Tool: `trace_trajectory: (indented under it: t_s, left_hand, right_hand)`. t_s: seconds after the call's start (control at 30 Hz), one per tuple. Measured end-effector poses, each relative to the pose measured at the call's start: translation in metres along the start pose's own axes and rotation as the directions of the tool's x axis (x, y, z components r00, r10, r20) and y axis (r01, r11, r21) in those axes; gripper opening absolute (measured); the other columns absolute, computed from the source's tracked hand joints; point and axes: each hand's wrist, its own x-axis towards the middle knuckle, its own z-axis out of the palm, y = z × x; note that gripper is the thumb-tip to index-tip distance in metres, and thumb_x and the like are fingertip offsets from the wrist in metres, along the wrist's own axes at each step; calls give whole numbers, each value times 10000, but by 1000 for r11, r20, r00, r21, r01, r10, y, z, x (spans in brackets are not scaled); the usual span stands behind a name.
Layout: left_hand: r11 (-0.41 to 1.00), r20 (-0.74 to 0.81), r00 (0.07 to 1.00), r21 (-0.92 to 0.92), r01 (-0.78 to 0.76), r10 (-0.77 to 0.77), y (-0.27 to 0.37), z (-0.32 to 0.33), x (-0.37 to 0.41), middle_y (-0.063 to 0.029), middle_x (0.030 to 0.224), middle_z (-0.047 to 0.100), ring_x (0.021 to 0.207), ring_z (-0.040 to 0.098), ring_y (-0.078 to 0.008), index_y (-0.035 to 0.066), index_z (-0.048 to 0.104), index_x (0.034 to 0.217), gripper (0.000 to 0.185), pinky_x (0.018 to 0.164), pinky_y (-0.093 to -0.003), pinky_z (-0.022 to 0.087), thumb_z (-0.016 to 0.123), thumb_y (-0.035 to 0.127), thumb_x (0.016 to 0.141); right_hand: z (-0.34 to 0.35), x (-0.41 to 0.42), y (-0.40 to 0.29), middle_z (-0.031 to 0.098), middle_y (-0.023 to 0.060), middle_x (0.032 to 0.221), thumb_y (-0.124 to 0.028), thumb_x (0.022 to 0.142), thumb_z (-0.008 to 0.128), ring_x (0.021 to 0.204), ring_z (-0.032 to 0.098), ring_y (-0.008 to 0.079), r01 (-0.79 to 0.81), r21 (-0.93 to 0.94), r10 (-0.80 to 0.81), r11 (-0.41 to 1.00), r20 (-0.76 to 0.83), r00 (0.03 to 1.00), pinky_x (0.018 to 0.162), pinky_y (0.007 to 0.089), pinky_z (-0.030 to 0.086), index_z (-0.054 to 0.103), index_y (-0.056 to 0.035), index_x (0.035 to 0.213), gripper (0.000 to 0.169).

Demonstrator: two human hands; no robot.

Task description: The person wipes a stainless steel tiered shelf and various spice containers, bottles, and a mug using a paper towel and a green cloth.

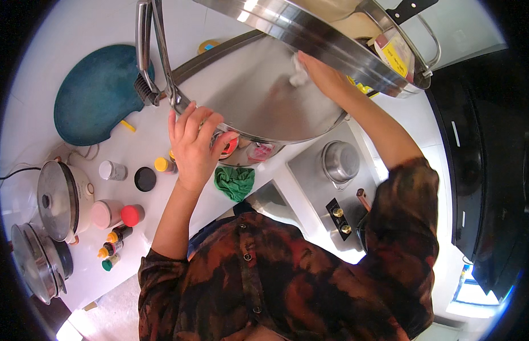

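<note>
In front of me stands a tiered stainless-steel rack. Its middle shelf [247,91] has a smooth, cloudy surface with dim reflections. My right hand [320,76] reaches under the upper tier [307,36] and presses a crumpled white cloth or tissue [299,77] to the far right part of that shelf. My left hand [194,143] grips the shelf's near left rim, beside a metal upright [163,47]. A lower level, partly hidden behind my left hand, holds a red-rimmed item [229,149] and a pink-printed packet [261,151].
A green cloth [234,182] lies before the rack. Leftward are a dark-green board [98,96], an electric pot [68,200], a stacked steamer [38,260] and several bottles and jars. A gas stove [307,162] with a small metal pot [342,161] is at right. A black-handled knife [409,9] projects from the upper tier.
</note>
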Motion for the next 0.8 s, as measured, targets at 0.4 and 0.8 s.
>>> trace_trajectory:
  t_s: [0.4,0.8]
  left_hand:
    - [1000,17,1000,25,-1,1,2,-1,0,-31,1043,551,1129,494,-293,131,602,939,389,1011,-518,269,764,317,638]
    - [999,5,999,-13,-43,43,3,0,8,-13,993,558,1079,501,-265,137,612,906,363,950,-493,359,761,305,621]
  right_hand:
    - [-45,-63,16,561,153,899,-60,766,540,837,601,341,192,-417,-155,889,121,981,668,409,499,522,-38,918,154]
    - [26,23,11,549,176,939,-13,763,506,901,585,364,232,-521,-431,821,-300,851,754,422,493,507,-14,936,173]
